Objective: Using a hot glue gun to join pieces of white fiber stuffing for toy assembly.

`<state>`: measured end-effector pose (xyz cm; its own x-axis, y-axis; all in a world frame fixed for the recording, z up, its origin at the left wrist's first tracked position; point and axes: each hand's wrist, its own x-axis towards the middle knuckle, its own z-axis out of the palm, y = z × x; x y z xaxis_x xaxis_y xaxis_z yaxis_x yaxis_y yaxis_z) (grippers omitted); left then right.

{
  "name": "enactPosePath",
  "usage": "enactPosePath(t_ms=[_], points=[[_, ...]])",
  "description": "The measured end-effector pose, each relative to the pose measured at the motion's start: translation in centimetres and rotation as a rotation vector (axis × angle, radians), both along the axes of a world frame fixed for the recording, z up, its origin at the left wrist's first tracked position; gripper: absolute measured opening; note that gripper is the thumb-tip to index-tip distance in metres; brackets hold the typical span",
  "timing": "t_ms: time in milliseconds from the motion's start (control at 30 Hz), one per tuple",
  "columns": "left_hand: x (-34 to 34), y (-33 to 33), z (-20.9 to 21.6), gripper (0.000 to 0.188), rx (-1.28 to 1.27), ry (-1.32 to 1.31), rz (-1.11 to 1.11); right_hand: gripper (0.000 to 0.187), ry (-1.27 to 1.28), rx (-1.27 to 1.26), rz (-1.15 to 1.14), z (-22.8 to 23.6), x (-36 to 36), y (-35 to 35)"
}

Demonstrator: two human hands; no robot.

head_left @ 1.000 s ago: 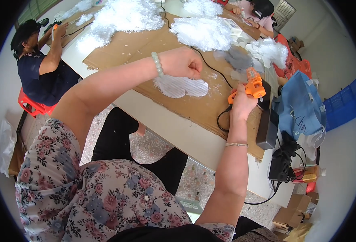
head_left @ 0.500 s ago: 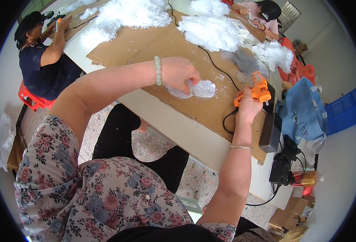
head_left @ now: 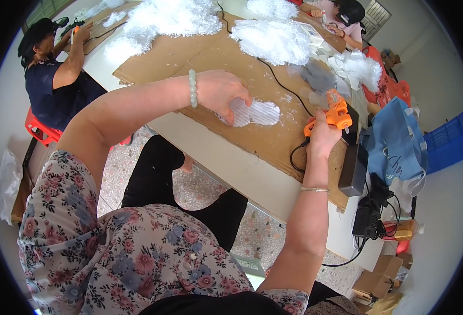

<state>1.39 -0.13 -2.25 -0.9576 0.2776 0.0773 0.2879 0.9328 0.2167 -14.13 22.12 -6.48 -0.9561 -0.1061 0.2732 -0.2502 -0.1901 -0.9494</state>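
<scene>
Across the brown cardboard sheet [head_left: 200, 59] in the upper half of the frame, white fluffy heaps [head_left: 273, 42] lie toward the top edge, finished or waiting I cannot tell. At centre, the left hand [head_left: 221, 93] parts thumb and fingers over a white ribbed piece [head_left: 266, 112], seemingly unfinished, no glue discernible; right of centre, the right hand [head_left: 325, 139] grasps the orange glue gun [head_left: 337, 117], apart from it.

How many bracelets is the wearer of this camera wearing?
2: a pale beaded bracelet behind the left hand, and a thin bracelet behind the right hand. None seems hidden.
</scene>
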Motion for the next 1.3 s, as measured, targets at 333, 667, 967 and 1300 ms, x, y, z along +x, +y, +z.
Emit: enactPosePath(t_ms=[333, 667, 967, 1300], points=[[0.5, 0.6, 1.4, 0.054, 0.07, 0.069, -0.028, 0.014, -0.019, 0.003, 0.012, 0.0, 0.0, -0.2], [0.5, 0.2, 1.5, 0.055, -0.016, 0.065, 0.007, 0.013, -0.034, -0.018, 0.026, 0.2, 0.3, -0.2], [0.2, 0.6, 1.5, 0.055, 0.018, 0.056, 0.02, 0.013, -0.028, -0.001, 0.015, 0.1, 0.2, -0.1], [0.3, 0.5, 0.8, 0.054, 0.009, 0.074, 0.007, 0.011, -0.008, -0.091, 0.182, 1.7, 2.2, -0.4]])
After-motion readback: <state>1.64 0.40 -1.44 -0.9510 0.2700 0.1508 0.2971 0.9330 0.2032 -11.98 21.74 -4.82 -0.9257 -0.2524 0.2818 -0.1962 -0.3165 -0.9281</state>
